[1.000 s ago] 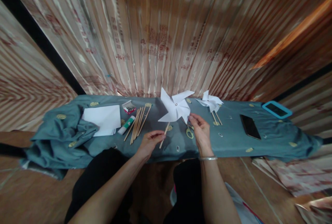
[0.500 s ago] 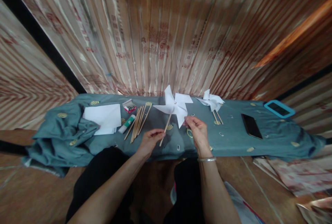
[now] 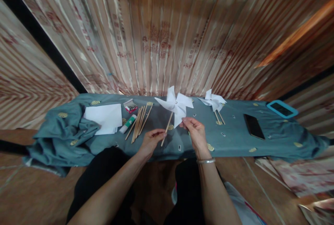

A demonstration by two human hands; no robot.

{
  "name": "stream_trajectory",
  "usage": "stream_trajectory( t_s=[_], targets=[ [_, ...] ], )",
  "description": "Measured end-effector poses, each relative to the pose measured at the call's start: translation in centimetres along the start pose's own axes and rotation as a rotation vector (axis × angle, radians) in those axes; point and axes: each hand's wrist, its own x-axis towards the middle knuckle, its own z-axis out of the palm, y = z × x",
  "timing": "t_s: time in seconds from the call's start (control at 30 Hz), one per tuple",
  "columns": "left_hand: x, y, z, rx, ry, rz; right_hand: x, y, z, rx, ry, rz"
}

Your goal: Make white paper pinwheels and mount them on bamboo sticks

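The left hand (image 3: 152, 143) pinches the thin, pale wooden stick (image 3: 169, 123) of a white, four-bladed paper pinwheel (image 3: 182, 100) between thumb and fingertips. The grip sits low on the stick, with a short end poking out below it and the blades up beyond it, toward the far edge of the tabletop (image 3: 229, 145), which is draped in grey-green patterned cloth. A small shiny pin head (image 3: 176, 102) marks the pinwheel's centre. The right hand (image 3: 194, 129), with a silver bangle (image 3: 205, 161) on its wrist, has thumb and forefinger drawn close together at the edge of the lowest blade; whether they pinch the paper, I cannot tell.

Near the far edge, to the right, lie more white paper pinwheel blades (image 3: 215, 103) with two wooden sticks. Left of the hands are a loose bundle of pale wooden sticks (image 3: 138, 124), a white-and-green cylindrical tube (image 3: 127, 124), a small open red-and-white box (image 3: 130, 106) and white paper sheets (image 3: 104, 117). Toward the right edge lies a black rectangular phone (image 3: 254, 126); a blue-framed flat device (image 3: 281, 109) is near the far right corner.
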Motion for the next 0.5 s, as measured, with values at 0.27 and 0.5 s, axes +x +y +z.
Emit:
stream_trajectory(
  t_s=[0.27,0.5],
  targets=[
    [-0.2,0.1,0.0,-0.002,-0.032,0.0,-0.7,0.0,0.6,0.006,-0.047,0.028],
    [-0.2,0.0,0.1,-0.011,-0.044,-0.015,-1.0,0.3,1.4,0.017,-0.089,0.046]
  ],
)
